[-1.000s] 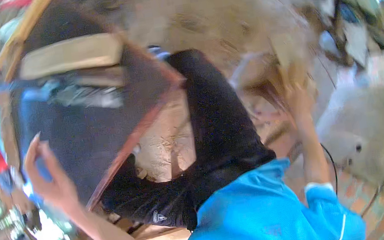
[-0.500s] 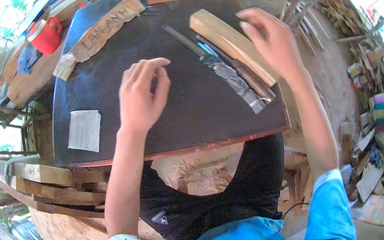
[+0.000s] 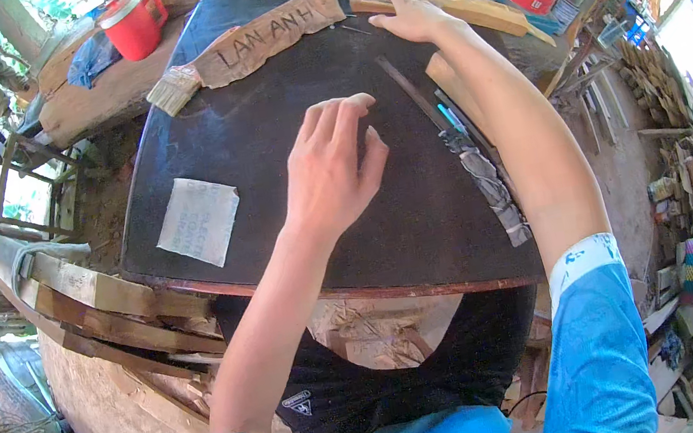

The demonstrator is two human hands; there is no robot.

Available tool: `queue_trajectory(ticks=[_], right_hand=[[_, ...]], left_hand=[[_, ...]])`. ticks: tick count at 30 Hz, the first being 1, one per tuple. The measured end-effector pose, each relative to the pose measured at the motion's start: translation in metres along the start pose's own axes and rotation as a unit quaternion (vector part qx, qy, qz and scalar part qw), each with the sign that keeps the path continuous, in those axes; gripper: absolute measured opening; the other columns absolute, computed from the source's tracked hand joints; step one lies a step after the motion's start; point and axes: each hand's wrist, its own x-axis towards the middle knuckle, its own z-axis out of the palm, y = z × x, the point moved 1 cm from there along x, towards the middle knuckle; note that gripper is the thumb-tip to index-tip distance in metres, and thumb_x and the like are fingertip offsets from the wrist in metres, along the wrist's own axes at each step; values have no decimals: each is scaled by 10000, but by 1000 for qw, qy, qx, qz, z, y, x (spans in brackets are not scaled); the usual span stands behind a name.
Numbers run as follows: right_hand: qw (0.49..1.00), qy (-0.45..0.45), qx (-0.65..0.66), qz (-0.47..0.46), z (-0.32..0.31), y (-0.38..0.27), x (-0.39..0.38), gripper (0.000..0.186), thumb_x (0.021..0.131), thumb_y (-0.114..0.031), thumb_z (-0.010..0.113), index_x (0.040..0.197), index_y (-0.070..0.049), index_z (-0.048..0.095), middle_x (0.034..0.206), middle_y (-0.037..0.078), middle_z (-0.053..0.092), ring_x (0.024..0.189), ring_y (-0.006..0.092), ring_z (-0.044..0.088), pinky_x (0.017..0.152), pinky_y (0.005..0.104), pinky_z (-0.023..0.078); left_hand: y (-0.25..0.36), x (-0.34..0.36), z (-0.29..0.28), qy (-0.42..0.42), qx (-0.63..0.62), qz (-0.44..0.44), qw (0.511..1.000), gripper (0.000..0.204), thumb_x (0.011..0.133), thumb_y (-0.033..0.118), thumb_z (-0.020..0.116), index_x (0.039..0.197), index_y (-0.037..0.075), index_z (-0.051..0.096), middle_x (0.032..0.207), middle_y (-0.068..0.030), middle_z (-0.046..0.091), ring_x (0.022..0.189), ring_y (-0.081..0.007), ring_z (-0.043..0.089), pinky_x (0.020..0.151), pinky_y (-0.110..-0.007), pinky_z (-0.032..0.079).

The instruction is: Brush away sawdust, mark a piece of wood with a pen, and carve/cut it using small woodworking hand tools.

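At the far edge of a dark tabletop, slightly right of centre, your right hand reaches out with the arm nearly straight. Its fingers meet a short pale wood block, with a long, narrow wood strip running just beyond and off to the right. You cannot tell from this view whether the fingers grip the block or only rest against it.

Your left hand is empty, held near the middle of the table, palm turned down, fingers loosely curled, thumb apart from them.

Beneath and beside your right forearm lies a thick wood block, partly hidden by the arm. Along its left side are a thin dark bar and a bundle wrapped in grey, both slanting toward you.

To the left of your right hand, a rough-edged brown plank with dark hand lettering lies at an angle; a paintbrush is at its left end, bristles pointing toward you. Nearer, on the table's left side, lies a pale square sheet. Beyond the table's left edge, a red mug stands beside a blue cloth.
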Motion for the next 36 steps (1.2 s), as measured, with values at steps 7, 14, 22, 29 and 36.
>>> queue_trajectory(ticks=[7,14,22,29,36], right_hand=[[999,1,-20,-30,0,0,9,971,826,-678,698,1480,7,480,1511,269,466,1444,393,424,1214,451,325],[992,68,-92,-55,-29,-19,-24,883,796,-682,734,1402,-56,586,1474,216,510,1400,385,467,1185,464,342],[966,-90,78,-231,-89,-76,-150,661,729,-510,812,1155,-17,697,1114,191,692,1104,341,653,1041,465,441],[922,-108,-21,-372,-79,-122,-239,443,793,-338,792,1112,-58,668,1138,145,684,1135,274,645,1066,505,353],[927,101,-40,-359,-85,-102,-284,483,901,-76,629,1368,-196,619,1354,114,598,1307,266,549,1105,498,347]], left_hand=[[-2,-1,-2,-4,17,-10,1000,291,861,59,664,1143,63,591,968,-112,615,955,-327,612,843,-427,519],[-7,-3,-4,15,-15,7,1000,256,854,49,663,1101,56,593,934,-111,609,900,-320,597,797,-416,506],[-13,-2,-18,205,-58,-12,977,152,932,13,575,1074,35,624,923,-126,588,839,-290,563,779,-386,462],[-18,-5,-28,265,-62,-69,960,152,945,-36,523,973,37,654,875,-73,596,796,-207,527,757,-318,436],[-20,-9,-29,166,-95,-93,977,133,904,50,585,996,50,681,907,-83,635,874,-236,572,833,-353,453]])
